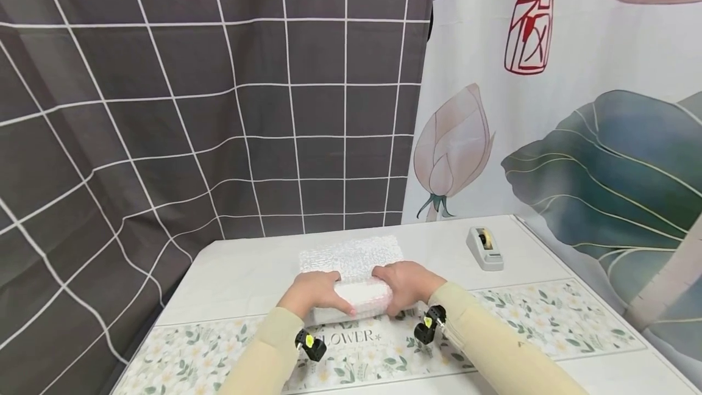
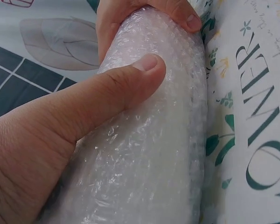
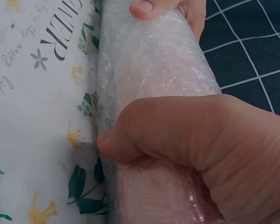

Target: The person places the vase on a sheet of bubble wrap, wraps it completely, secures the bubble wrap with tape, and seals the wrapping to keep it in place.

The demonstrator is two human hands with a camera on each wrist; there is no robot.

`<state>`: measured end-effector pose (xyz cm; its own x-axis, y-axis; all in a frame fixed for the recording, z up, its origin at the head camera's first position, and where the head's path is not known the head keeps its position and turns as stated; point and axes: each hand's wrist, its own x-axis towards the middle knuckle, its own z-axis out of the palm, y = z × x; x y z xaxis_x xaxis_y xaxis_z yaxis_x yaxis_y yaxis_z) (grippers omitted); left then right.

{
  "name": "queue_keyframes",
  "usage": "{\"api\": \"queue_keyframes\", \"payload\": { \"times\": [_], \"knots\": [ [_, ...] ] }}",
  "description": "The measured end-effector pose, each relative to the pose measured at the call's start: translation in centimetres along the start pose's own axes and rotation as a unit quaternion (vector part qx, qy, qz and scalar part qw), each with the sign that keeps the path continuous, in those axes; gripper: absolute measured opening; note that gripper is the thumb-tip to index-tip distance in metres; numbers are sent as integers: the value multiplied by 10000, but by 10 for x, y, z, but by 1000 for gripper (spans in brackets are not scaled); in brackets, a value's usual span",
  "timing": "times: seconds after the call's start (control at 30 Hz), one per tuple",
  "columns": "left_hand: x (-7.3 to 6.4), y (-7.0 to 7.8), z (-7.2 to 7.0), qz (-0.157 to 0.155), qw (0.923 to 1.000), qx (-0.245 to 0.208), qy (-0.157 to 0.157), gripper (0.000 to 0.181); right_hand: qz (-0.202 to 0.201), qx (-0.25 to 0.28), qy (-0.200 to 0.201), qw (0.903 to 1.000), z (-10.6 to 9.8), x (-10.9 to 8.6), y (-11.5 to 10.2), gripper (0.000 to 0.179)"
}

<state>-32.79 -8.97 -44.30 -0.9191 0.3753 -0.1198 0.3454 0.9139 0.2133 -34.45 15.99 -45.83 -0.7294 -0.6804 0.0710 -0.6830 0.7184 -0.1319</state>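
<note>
A white and pinkish bundle in bubble wrap [image 1: 361, 295] lies crosswise on the table, its contents blurred by the clear layers. A flat stretch of the bubble wrap sheet [image 1: 353, 255] extends from it toward the back. My left hand [image 1: 317, 292] grips the bundle's left end, the thumb [image 2: 126, 88] lying over the top in the left wrist view. At the right end my right hand [image 1: 408, 285] holds it, with the thumb [image 3: 144, 126] curved over the near side. The other fingers of both hands are mostly hidden behind the roll.
A grey tape dispenser [image 1: 485, 250] with a yellowish roll stands at the back right of the white table [image 1: 247, 267]. Under the bundle runs a floral printed band [image 1: 219, 352] with lettering. A dark grid curtain [image 1: 318, 114] and a white printed curtain [image 1: 466, 47] hang behind.
</note>
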Motion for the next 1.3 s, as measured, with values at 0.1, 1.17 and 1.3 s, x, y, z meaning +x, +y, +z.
{"api": "queue_keyframes", "payload": {
  "times": [0.1, 1.17, 1.3],
  "knots": [
    [-1, -1, 0, 61, 9999, -99, 62, 88, 90, 63, -212, 9997, -1, 3, 0, 61],
    [-5, 33, 33, 492, 9763, 1505, 1478, 95, 1009, 937, -1206, 9831, -10, 20, 7, 73],
    [-3, 30, 34, 536, 9764, 1468, 1489, 90, 940, 899, -1158, 9847, -10, 19, 7, 71]
  ]
}}
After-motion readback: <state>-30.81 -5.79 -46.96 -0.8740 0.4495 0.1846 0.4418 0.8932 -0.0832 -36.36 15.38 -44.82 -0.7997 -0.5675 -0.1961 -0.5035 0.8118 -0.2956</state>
